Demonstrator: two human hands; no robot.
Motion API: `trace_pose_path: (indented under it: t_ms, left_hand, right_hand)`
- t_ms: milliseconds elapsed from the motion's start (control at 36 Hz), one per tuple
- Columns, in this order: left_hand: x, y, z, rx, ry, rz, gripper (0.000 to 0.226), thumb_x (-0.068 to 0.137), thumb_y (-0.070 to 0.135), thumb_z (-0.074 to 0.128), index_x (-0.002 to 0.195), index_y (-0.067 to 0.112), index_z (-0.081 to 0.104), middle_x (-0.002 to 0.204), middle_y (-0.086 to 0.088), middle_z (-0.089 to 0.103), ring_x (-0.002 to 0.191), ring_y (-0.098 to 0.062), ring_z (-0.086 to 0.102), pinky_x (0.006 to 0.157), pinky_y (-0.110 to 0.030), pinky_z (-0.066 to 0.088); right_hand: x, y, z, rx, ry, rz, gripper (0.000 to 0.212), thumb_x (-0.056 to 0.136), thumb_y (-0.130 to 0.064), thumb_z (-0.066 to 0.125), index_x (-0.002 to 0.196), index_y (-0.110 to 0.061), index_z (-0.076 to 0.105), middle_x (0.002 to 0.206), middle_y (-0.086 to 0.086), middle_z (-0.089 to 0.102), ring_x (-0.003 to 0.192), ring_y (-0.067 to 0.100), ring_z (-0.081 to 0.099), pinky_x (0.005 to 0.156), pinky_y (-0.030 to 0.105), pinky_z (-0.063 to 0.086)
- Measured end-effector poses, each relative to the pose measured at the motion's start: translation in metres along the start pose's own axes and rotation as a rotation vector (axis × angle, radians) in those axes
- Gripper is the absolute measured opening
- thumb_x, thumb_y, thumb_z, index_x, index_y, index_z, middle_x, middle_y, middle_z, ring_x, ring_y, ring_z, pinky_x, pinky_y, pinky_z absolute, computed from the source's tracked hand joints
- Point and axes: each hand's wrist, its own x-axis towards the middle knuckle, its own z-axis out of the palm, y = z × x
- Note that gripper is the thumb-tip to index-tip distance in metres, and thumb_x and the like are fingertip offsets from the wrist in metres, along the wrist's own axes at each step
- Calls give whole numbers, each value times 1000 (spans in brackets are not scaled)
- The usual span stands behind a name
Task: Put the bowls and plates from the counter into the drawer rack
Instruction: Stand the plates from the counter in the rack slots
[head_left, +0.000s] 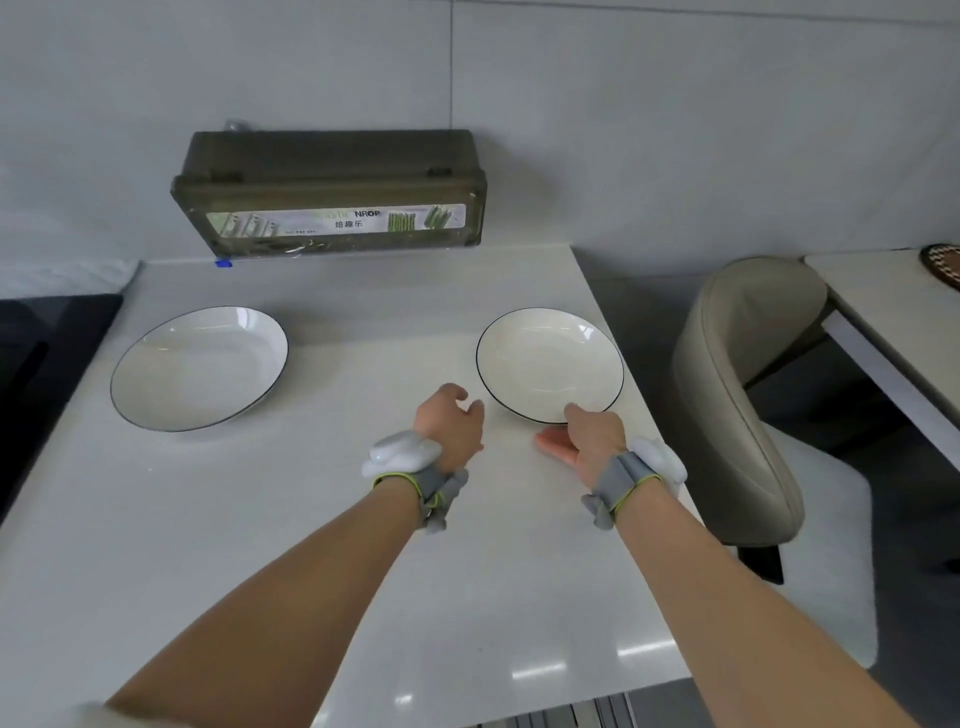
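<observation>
Item, right plate (549, 361): black-rimmed, lying flat near the right edge of the counter (322, 519); my right hand (589, 441) meets its near rim, thumb on top and fingers spread low beneath, not yet closed into a firm hold. Item, left plate (200, 366): flat, well apart at far left, untouched; my left hand (451, 423) hovers loosely curled and empty beside the right plate. Handling note: I would slide fingers fully under the rim, pinch, lift level; the drawer rack is barely visible at the near edge.

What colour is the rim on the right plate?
A thin black line rims the white right plate, clearest in the head view.
</observation>
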Motion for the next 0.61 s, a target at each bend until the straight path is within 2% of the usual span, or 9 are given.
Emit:
trace_pose_path:
  t_ms: [111,167,222,250,278,333,389,472,611]
  left_hand:
    - [17,6,18,-281,-32,-152,34,94,13,50,126,2,48,69,-9,58,41,-15,60,78,-46,58]
    - [21,6,25,-309,-7,-137,34,93,13,52,125,1,49,73,-9,61,39,-10,61,67,-33,61]
    - [21,9,28,-244,45,-82,33,91,14,55,121,1,54,91,-11,66,69,-19,72,55,-19,55]
    - [21,9,29,-219,49,-73,33,89,15,56,119,1,57,101,-12,68,85,-28,71,62,-22,56]
    - [22,8,30,-212,41,-74,32,88,14,57,117,2,58,107,-15,69,93,-33,69,74,-30,57]
    - [21,7,29,-193,35,-87,31,85,12,58,115,2,59,109,-17,68,98,-34,67,86,-37,55]
    - [17,5,26,-198,34,-100,31,83,7,59,114,2,59,109,-18,68,99,-35,66,89,-41,54]
    - [10,1,22,-279,15,-128,35,82,0,57,116,4,56,110,-21,67,97,-38,67,88,-45,55]
    - [-25,0,1,-465,-57,-121,40,83,-11,49,120,4,48,107,-24,64,86,-38,66,77,-44,57]
  right_hand:
    - [19,2,2,65,-6,44,28,94,0,42,67,-2,48,87,21,65,34,21,60,83,37,57]
    - [22,6,0,64,-29,10,20,92,2,42,73,-5,44,82,20,66,39,20,63,63,27,59]
    - [20,8,0,101,-35,-7,16,90,5,41,80,-7,41,52,11,67,36,16,62,43,24,54]
    - [21,9,0,116,-19,-9,15,90,5,41,81,-7,42,47,7,66,35,16,62,40,24,53]
    - [19,9,0,132,-5,0,16,90,6,41,80,-6,44,55,9,69,39,18,64,40,25,53]
    - [19,10,4,101,39,-11,13,90,5,43,85,-3,53,94,17,69,70,29,71,61,32,60]
    - [13,12,4,82,66,-36,17,91,5,43,103,1,55,110,18,63,97,42,65,85,46,55]
    - [5,17,1,39,76,-60,28,91,5,41,118,4,52,116,16,61,105,44,61,93,49,50]
    - [-38,28,-16,35,50,-155,30,88,8,36,108,1,57,107,19,64,93,42,64,88,55,51]
